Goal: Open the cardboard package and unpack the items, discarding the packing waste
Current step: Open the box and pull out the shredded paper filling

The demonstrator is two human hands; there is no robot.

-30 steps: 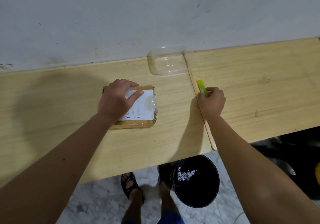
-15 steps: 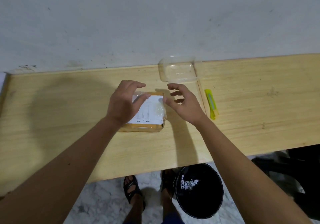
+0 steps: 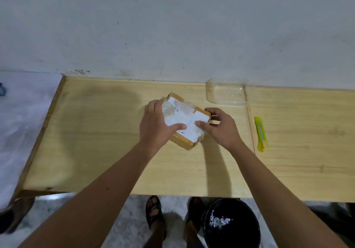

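Gripping the cardboard package (image 3: 185, 122) on the table (image 3: 96, 142), my left hand (image 3: 155, 127) and right hand (image 3: 221, 127) clasp opposite sides; palms hide its edges, label print unreadable under tape.

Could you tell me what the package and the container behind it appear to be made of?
The package looks like brown cardboard under glossy clear tape, with a white paper label; both hands grip it. The container seems to be thin clear plastic: the table shows through it.
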